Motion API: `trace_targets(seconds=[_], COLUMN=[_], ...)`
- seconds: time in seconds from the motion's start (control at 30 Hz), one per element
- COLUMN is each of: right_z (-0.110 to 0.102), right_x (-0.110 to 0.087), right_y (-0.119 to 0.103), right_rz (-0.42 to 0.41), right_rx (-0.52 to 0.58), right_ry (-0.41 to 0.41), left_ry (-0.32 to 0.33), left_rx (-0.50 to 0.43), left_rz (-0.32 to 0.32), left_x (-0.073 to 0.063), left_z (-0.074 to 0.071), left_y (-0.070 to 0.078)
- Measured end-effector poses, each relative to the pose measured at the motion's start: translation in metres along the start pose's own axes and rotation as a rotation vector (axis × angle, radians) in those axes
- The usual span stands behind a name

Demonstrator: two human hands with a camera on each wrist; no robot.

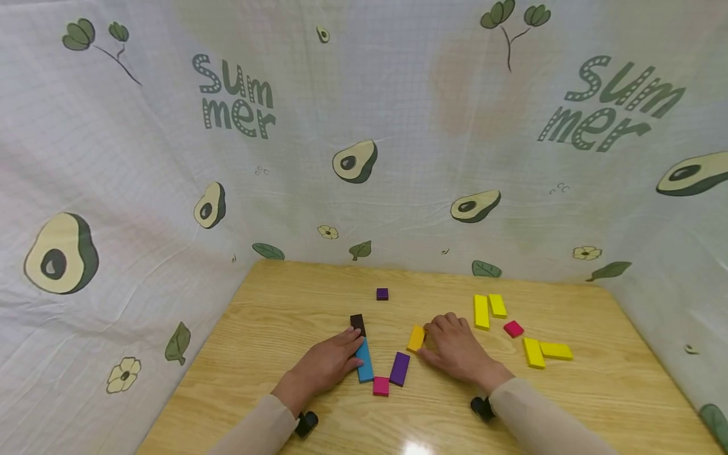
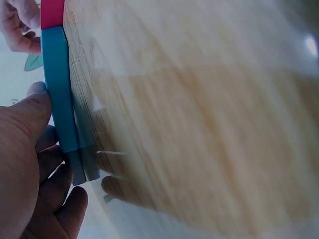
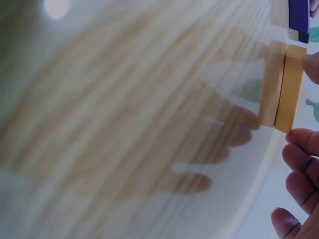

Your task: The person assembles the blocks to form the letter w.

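My left hand [image 1: 327, 364] lies at the left side of a blue block [image 1: 365, 363], its thumb at the blue side and its fingertips over the seam with a black block [image 1: 356, 323]. These two make a straight line. At the blue block's near end sits a small pink block [image 1: 381, 386], with a purple block [image 1: 400, 369] slanting away from its corner. My right hand [image 1: 455, 347] pinches an orange block [image 1: 416, 339] lying on the table; in the right wrist view thumb and index finger are at opposite ends of this orange block [image 3: 290, 89].
A small dark purple block [image 1: 382, 294] sits farther back on the wooden table [image 1: 284, 297]. To the right lie several yellow blocks [image 1: 481, 312] and a red-pink block [image 1: 514, 328]. A printed cloth [image 1: 398, 114] hangs behind and at both sides.
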State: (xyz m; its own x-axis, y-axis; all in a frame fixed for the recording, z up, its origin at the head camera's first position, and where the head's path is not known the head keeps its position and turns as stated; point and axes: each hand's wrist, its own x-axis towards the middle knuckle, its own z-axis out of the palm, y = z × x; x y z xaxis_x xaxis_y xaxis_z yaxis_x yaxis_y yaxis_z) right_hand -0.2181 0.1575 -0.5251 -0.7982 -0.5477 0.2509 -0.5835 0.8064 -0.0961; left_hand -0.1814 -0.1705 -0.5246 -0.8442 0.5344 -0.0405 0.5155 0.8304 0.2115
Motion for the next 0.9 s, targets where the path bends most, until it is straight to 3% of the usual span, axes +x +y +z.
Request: trace_targets(seconds=[0.9], right_z=[0.004], right_x=[0.008], right_y=[-0.013], right_rz=[-0.044], right_rx=[0.008], right_ry=[-0.023], left_ry=[-0.005], left_rx=[-0.007], left_rz=[-0.019], left_x=[0.001], left_z=[-0.001], left_y=[0.002])
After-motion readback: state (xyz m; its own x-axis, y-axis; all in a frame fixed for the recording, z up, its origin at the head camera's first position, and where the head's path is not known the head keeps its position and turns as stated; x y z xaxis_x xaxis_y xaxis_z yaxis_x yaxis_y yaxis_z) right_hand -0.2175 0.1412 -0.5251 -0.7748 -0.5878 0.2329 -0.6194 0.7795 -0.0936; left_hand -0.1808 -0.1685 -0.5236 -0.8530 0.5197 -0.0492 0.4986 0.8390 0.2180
